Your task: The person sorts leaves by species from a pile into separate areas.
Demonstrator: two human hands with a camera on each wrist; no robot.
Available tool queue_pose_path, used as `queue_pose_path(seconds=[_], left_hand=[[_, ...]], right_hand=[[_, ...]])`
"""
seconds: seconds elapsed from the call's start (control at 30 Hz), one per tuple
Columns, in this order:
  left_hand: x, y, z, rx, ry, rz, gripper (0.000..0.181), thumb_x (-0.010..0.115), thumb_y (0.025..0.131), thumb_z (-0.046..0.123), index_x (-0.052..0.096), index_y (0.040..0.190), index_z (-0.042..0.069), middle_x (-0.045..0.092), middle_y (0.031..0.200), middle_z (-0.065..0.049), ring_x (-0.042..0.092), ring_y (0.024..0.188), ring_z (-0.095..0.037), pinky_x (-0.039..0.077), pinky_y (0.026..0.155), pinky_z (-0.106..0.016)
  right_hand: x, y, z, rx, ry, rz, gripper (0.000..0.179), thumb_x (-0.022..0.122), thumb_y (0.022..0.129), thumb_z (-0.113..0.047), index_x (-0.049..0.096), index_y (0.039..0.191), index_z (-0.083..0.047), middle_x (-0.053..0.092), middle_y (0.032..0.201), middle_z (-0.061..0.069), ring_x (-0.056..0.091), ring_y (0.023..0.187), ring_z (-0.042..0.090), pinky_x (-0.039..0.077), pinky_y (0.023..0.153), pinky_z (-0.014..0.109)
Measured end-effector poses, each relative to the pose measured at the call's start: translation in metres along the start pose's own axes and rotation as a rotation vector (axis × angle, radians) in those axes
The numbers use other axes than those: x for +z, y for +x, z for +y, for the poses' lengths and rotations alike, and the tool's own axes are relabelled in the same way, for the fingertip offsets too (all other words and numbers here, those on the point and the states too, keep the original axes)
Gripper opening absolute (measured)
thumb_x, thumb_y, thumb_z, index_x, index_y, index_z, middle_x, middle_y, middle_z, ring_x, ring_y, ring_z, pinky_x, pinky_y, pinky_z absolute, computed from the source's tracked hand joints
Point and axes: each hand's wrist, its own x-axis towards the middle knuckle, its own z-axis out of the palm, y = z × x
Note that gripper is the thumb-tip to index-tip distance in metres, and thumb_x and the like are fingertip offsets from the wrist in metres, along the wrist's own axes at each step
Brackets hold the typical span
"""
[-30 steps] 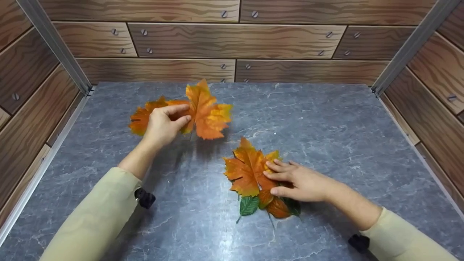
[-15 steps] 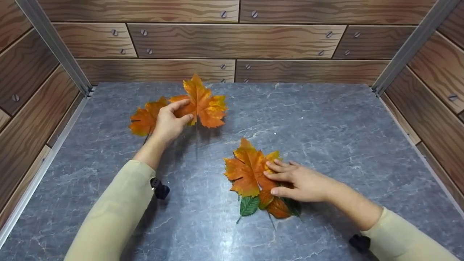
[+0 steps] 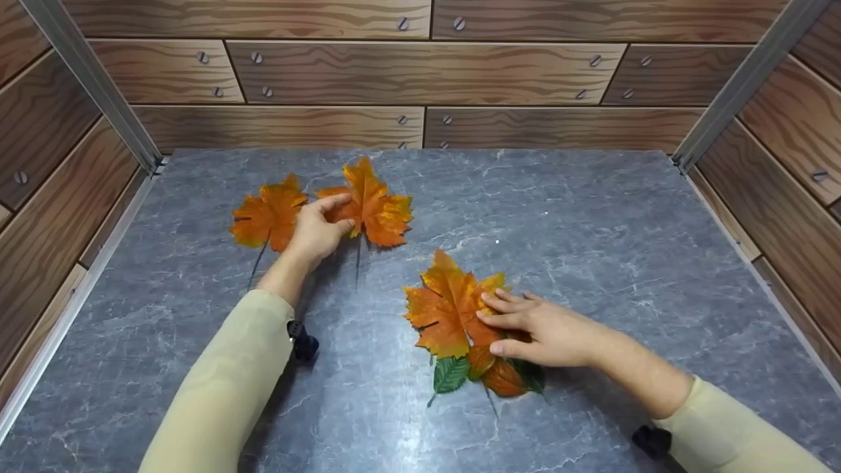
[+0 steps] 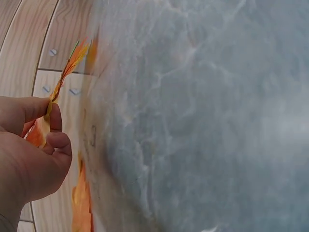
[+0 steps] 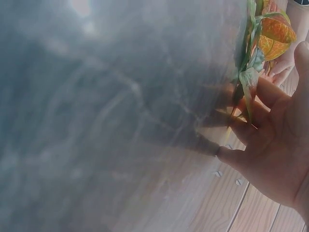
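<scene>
1. Tabletop [image 3: 624, 230], grey and marbled, extends beneath and around the leaf pile [image 3: 460, 322], my landmark.
2. Leaf pile, up close: I see an orange leaf topping it, a green leaf [image 3: 451, 376] and a reddish leaf [image 3: 504, 379] poking out nearer me.
3. Held leaf [image 3: 380, 211], orange, is beyond the pile, leftward.
4. Loose leaf [image 3: 268, 215] lies farther left of the pile.
5. Right hand [image 3: 548, 332] rests on the pile's right side, fingers spread wide.
6. Left hand [image 3: 318, 231], beyond-left of the pile, narrowly pinches the held leaf.
</scene>
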Motion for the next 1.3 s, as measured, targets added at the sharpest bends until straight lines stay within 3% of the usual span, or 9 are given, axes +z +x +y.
queue_pose_path(seconds=[0.27,0.63,0.93,1.1,1.3], left_hand=[[0.007,0.001,-0.008,0.006,0.027,-0.029,0.050,0.068,0.100,-0.005,0.061,0.149,0.004,0.059,0.150,-0.016,0.054,0.137,-0.029,0.048,0.109,-0.038],[0.012,0.001,-0.009,0.009,0.214,-0.072,0.050,0.067,0.102,-0.002,0.061,0.151,0.006,0.060,0.149,-0.015,0.053,0.139,-0.030,0.045,0.113,-0.043],[0.015,-0.001,-0.008,0.083,0.339,-0.076,0.050,0.068,0.101,0.001,0.061,0.150,0.003,0.062,0.148,-0.017,0.054,0.140,-0.031,0.043,0.116,-0.044],[0.015,0.000,-0.009,0.097,0.374,-0.105,0.052,0.067,0.102,0.002,0.057,0.153,0.003,0.059,0.151,-0.017,0.051,0.143,-0.033,0.042,0.117,-0.046],[0.012,-0.003,-0.006,0.066,0.350,-0.173,0.059,0.067,0.105,0.011,0.048,0.160,0.008,0.054,0.157,-0.014,0.049,0.145,-0.031,0.044,0.116,-0.046]], right_hand=[[0.000,0.000,0.001,0.004,-0.001,-0.011,0.069,0.049,0.107,-0.063,0.050,0.160,-0.018,0.028,0.171,0.006,0.021,0.160,0.035,0.014,0.125,0.065],[-0.001,0.001,0.001,-0.011,-0.001,-0.005,0.067,0.051,0.108,-0.059,0.051,0.159,-0.016,0.030,0.171,0.008,0.023,0.159,0.037,0.015,0.124,0.067],[0.000,0.001,0.001,-0.015,-0.013,0.008,0.068,0.051,0.108,-0.060,0.051,0.159,-0.015,0.030,0.171,0.009,0.023,0.159,0.037,0.015,0.124,0.066],[0.000,0.002,0.001,-0.014,-0.009,0.004,0.068,0.050,0.108,-0.060,0.051,0.159,-0.015,0.030,0.171,0.009,0.023,0.159,0.037,0.015,0.124,0.067],[0.000,0.002,0.000,-0.012,-0.009,-0.003,0.067,0.050,0.108,-0.059,0.051,0.159,-0.015,0.030,0.171,0.008,0.023,0.159,0.038,0.015,0.124,0.067]])
